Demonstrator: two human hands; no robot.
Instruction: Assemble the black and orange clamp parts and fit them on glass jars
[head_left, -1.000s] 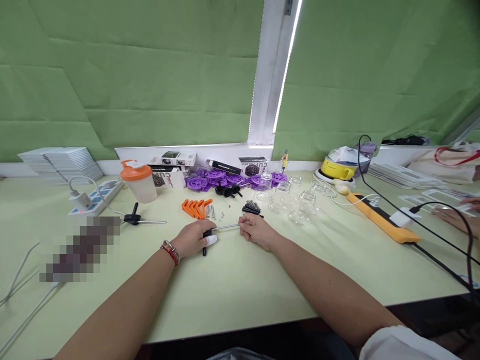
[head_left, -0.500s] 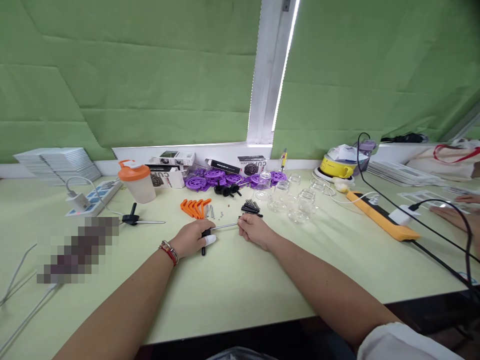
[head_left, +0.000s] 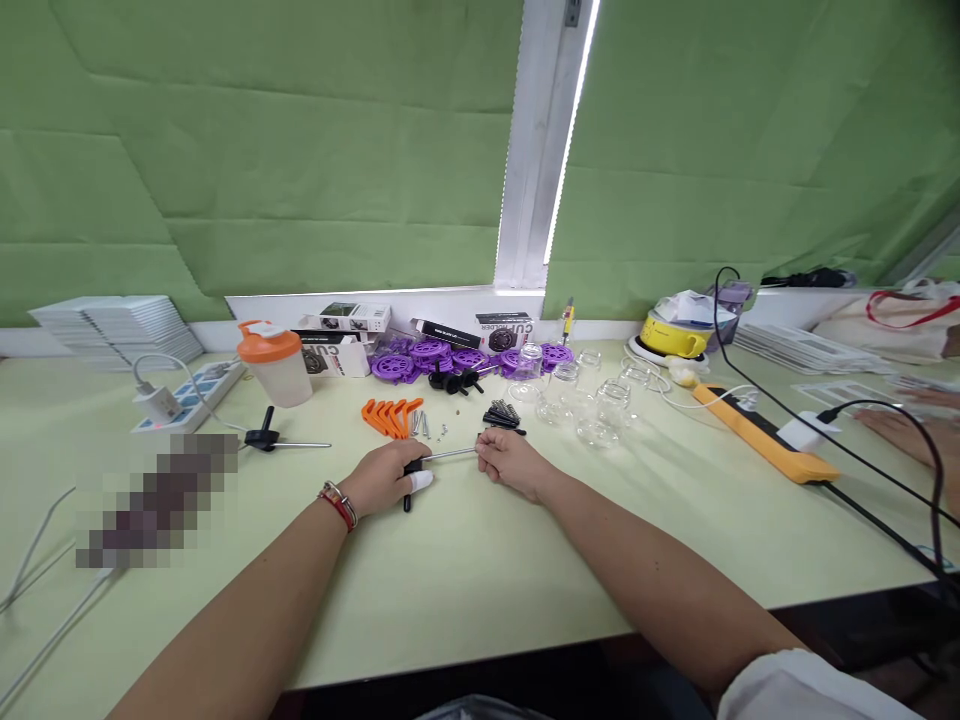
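Note:
My left hand (head_left: 386, 476), a white wrap on one finger, is closed around the black end of a black-handled metal rod (head_left: 448, 455). A black handle stub sticks out below that hand. At the rod's far end, the fingertips of my right hand (head_left: 510, 463) are pinched together on the tip. A similar black-handled rod (head_left: 262, 440) lies on the table to the left. Orange angled pieces (head_left: 391, 416) sit just beyond my left hand, with silver screws (head_left: 420, 425) and tiny nuts (head_left: 443, 432) beside them. Black rods and springs (head_left: 502, 413) lie beyond my right hand.
Purple round pieces (head_left: 394, 368), black handle parts (head_left: 456, 380) and cartons (head_left: 341, 355) stand at the back. Clear glass jars (head_left: 598, 427) are right of centre. A shaker bottle (head_left: 276, 365) and power strip (head_left: 199, 393) stand left; an orange power strip (head_left: 765, 435) lies right, near another person's hands (head_left: 911, 432).
My hands and the rod hold almost the same place. At the far right, the other person's hands have shifted slightly.

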